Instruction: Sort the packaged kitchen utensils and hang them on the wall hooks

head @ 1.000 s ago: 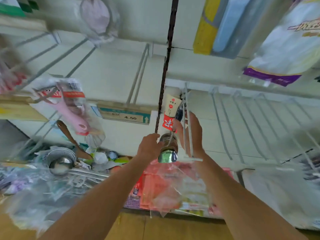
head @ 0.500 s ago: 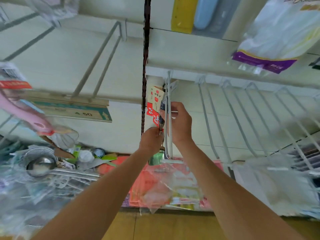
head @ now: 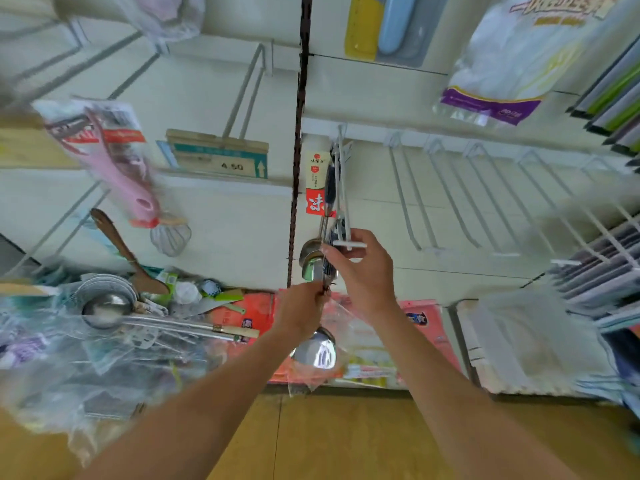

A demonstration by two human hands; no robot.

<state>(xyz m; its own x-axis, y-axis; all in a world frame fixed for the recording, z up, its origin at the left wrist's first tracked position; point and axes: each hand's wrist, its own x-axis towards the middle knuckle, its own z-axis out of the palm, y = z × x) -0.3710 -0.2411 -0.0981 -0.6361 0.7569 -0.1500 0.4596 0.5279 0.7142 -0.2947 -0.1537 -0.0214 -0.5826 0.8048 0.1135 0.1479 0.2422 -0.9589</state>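
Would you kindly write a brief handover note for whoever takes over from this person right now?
Left hand: pinches the packaged spoon by its handle.
Right hand: pinches that spoon's upper end at the tip of the wall hook.
Done: a labelled spoon hangs on this hook.
Left: thread the held spoon on, then sort the utensil pile on the shelf at left.

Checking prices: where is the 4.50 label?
Head view, left of centre: the teal 4.50 price label sits between the pink-handled packaged utensil and the dark vertical wall strip.
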